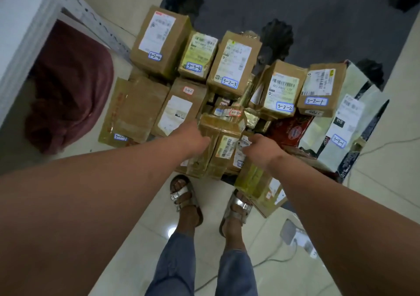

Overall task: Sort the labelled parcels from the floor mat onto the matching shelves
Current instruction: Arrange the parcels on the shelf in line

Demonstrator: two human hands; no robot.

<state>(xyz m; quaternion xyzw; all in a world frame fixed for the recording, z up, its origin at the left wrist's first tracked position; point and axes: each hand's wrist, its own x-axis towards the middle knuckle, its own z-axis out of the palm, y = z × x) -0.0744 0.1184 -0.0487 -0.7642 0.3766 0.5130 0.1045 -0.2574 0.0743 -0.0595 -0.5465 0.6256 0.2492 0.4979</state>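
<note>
Nearest are two feet in silver sandals (185,196) on pale floor tile (141,239), which lies bare in front of and between them. A leaning box (261,190) touches the right foot's outer side.

Just beyond the toes, both hands reach a tape-wrapped box (223,141) at the near edge of the pile. The left hand (195,137) lies against its left side and the right hand (261,146) against its right face; the fingers of both are hidden, so whether they grasp it cannot be told. The box's long axis runs away from the person, its barcode label facing up and right.

The other parcels crowd edge to edge on the dark mat (318,23). The middle row holds box 3-1-1 (131,111) at the left and a white bag marked 3-3-1 (341,129) at the right edge. Farther back stand 3-2-4 (159,41), 3-3-4 (197,54), 3-2-3 (231,66), 3-2-2 (281,88) and 3-2-1 (318,88), labels up, long axes pointing away.

Bare mat opens behind them. A white shelf frame (25,34) and a maroon cloth (70,86) close the left side.
</note>
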